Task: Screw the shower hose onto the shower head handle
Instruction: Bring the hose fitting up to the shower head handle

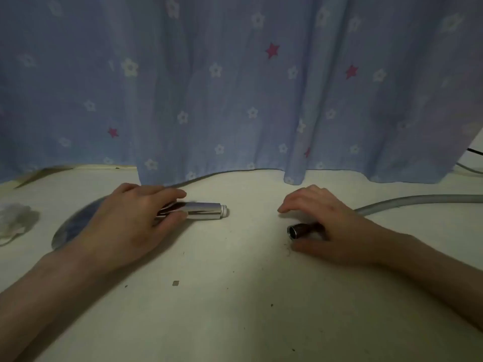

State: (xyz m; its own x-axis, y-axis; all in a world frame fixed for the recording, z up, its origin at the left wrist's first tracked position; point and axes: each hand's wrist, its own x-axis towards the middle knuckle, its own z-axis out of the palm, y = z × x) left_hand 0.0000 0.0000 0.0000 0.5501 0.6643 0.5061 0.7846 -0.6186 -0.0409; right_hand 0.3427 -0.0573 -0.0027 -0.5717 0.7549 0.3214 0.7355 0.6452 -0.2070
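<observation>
Lying flat on the pale table, the chrome handle points its threaded end toward the hose nut, with a clear gap between the two. The left hand curls over the handle's far end, fingers draped across it and thumb beneath, so it holds the handle. The right hand cups loosely over the nut, fingers spread, not clamped. A grey hose trails away from the nut. Behind the handle hangs a blue curtain.
</observation>
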